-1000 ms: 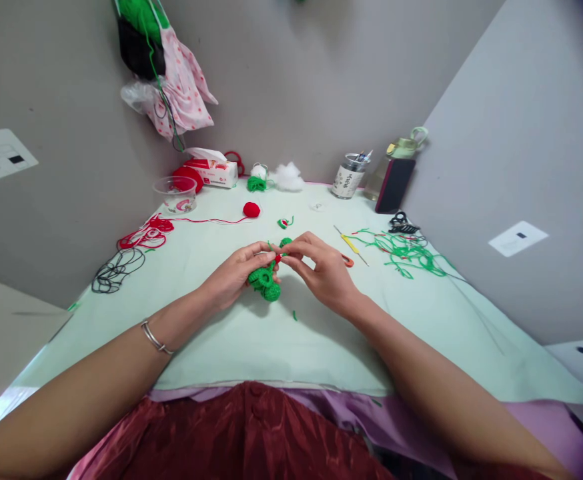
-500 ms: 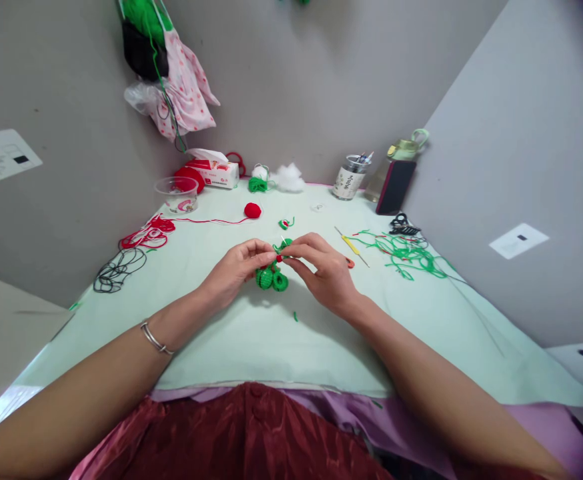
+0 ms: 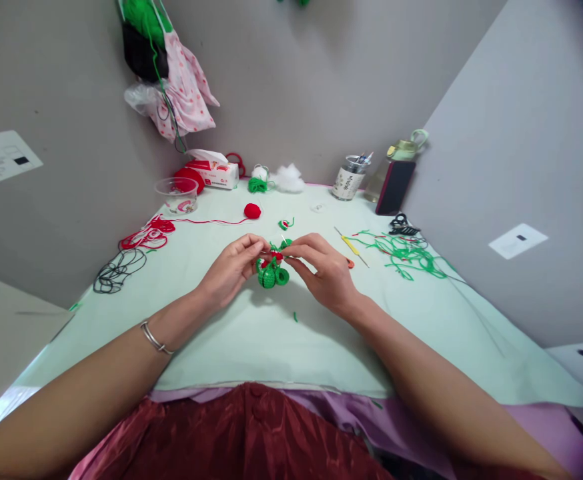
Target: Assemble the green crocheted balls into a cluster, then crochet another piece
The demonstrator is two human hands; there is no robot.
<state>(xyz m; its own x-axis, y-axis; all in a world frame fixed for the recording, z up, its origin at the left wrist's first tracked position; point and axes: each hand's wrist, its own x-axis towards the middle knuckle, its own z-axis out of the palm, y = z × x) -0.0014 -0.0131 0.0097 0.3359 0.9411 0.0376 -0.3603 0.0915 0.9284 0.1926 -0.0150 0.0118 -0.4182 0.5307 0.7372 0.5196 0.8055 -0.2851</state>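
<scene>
Yarn [image 3: 405, 253] sprawls beside hook [image 3: 350, 245]; left grip [image 3: 231, 269] and right grip [image 3: 324, 268] clamp green crochet piece [image 3: 267, 277].

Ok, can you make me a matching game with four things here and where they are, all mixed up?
Things:
1. Small red yarn ball
2. Yellow-handled tool
3. Dark phone
4. Green crocheted piece

Places:
A. Standing in front of the bottle
B. Between the left hand and the right hand
C. At the end of a strand from the red tangle
D. Beside the loose green yarn

Right pairs: 1-C, 2-D, 3-A, 4-B
</scene>
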